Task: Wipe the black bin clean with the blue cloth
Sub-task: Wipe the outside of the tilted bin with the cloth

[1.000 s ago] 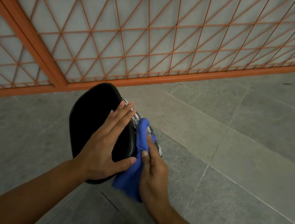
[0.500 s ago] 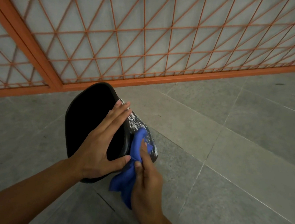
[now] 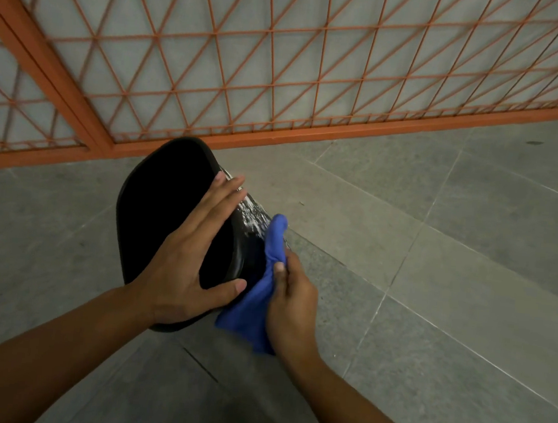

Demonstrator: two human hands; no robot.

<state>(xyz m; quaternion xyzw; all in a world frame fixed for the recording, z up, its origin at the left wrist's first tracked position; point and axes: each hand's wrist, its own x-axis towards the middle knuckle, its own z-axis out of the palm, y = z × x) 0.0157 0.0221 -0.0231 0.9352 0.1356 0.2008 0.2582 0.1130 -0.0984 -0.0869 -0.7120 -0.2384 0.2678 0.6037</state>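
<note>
Black plastic, smooth and dark, was what the person worked on: the black bin [image 3: 166,215] was tilted on the grey tiled floor [image 3: 452,260] in the centre-left of the frame, with its opening turned toward the viewer. The left hand [image 3: 192,264] lay flat on the rim, fingers straight and spread, and steadied the bin without curling around it. The right hand [image 3: 291,300] was closed around the blue cloth [image 3: 260,294], the thumb pinching the fabric, and a bunched end of the cloth stood up against the outer side of the bin, just right of centre. White smears [image 3: 252,214] showed on that side, above the cloth. To do this step well, I think the cloth should be pushed firmly upward over the white marks, with the flat hand pressing from the opposite side so that the bin does not roll; a more opened cloth would probably cover more surface. I could read no brand, label or writing anywhere. An orange metal grille [image 3: 284,60] filled the upper part of the frame.
</note>
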